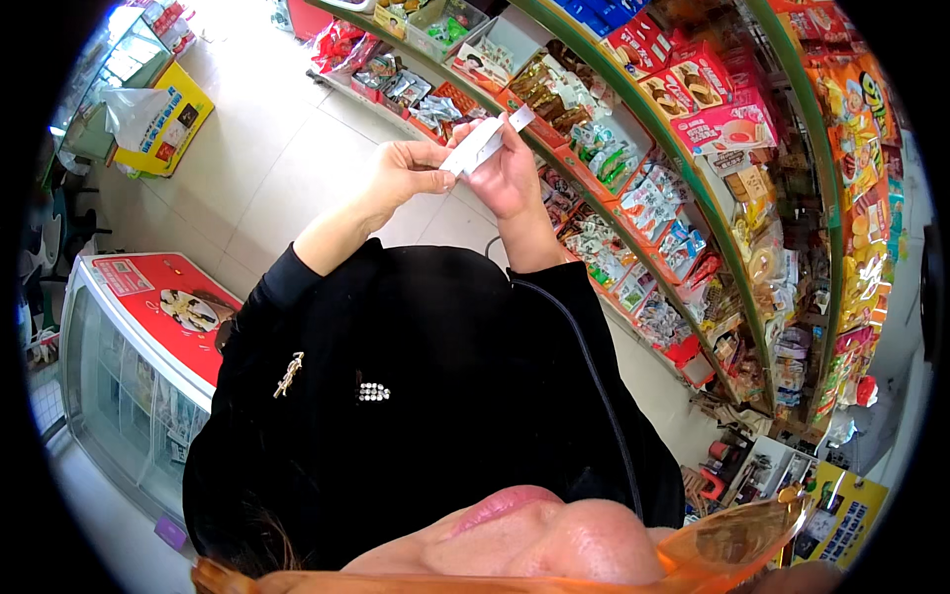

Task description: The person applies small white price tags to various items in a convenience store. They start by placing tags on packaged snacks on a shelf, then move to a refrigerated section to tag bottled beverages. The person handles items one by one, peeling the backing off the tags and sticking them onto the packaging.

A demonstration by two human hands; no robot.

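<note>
A folded-looking white strip [475, 152], perhaps paper or thin plastic, slants between my hands in front of my chest. Thumb and fingers of my left hand [404, 174] pinch its lower left end. My right hand [512, 174] holds it farther up, palm partly turned towards me, and the strip's far end pokes out past the fingers. Small dark marks show on the strip, too small to make out. Both hands are raised above the tiled floor, near the snack shelf [553, 152] on the right.
Curved-looking shelves of packaged snacks run along the right, with pink and red boxes [727, 126] on an upper tier. At left stand a glass-fronted freezer [133, 364] with a red top and a yellow carton [174, 119] with a plastic bag. Pale floor tiles [289, 163] lie between.
</note>
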